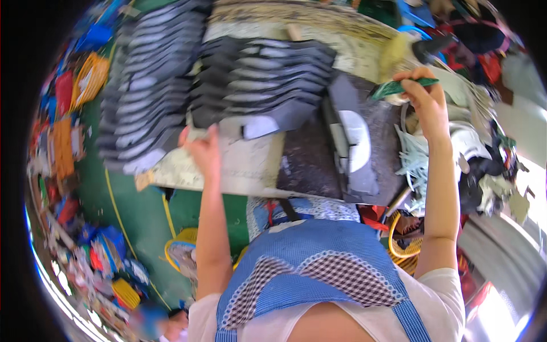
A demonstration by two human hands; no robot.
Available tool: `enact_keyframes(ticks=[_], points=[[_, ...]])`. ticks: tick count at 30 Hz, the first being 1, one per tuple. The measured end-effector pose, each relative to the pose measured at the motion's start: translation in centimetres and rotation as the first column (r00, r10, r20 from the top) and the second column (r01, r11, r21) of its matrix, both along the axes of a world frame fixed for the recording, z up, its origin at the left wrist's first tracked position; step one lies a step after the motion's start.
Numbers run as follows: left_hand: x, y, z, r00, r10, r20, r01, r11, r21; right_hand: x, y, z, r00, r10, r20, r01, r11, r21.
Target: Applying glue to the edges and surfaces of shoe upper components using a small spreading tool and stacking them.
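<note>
My left hand (202, 151), blurred, is over the pale board at the near end of the middle row, its thumb and a finger apart with nothing visible between them. Close by lies the middle row of overlapping dark grey cut pieces (268, 74) with pale patches. The nearest piece (265, 124) of that row sits just right of the hand. Raised at the right, my right hand (424, 100) is closed around a slim green thing (393, 89) whose kind I cannot make out. More dark pieces with a pale patch (356, 139) stand on the dark board's right part.
A longer row of similar pieces (145, 85) runs along the left. The work table (245, 165) has a dark board (307, 159) on it. Pale strips (419, 159) hang at its right edge. Yellow baskets (182, 251) stand below on the green floor (137, 199).
</note>
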State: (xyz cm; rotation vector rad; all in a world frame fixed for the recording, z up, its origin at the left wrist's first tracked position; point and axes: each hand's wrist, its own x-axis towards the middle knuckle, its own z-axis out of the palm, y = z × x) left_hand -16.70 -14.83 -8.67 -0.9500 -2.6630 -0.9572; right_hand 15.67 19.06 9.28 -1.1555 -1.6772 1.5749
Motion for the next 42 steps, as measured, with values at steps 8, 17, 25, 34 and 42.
enact_keyframes(ticks=[8, 17, 25, 34, 42], points=[[19.1, 13.4, 8.1, 0.222, -0.508, 0.832, 0.193, 0.860, 0.473, 7.8, 3.6, -9.1, 0.794, -0.440, 0.419, 0.210, 0.846, 0.490], [20.4, 15.0, 3.7, 0.205, -0.489, 0.848, 0.246, 0.864, 0.439, 7.6, -0.2, -6.9, 0.976, 0.003, 0.219, 0.093, 0.899, -0.429], [19.8, 15.5, 3.8, 0.170, -0.449, 0.877, 0.348, 0.860, 0.373, 0.4, -0.2, -9.4, 0.965, 0.012, 0.262, -0.044, 0.992, 0.117], [20.1, 15.8, 6.6, 0.213, -0.605, 0.767, 0.367, 0.777, 0.511, 13.2, -9.9, -7.0, 0.982, 0.010, 0.191, 0.015, 0.991, -0.131], [19.5, 16.8, 7.8, -0.154, -0.345, 0.926, 0.266, 0.888, 0.375, 14.9, -11.0, -7.5, 0.916, 0.046, 0.399, 0.001, 0.993, -0.118]])
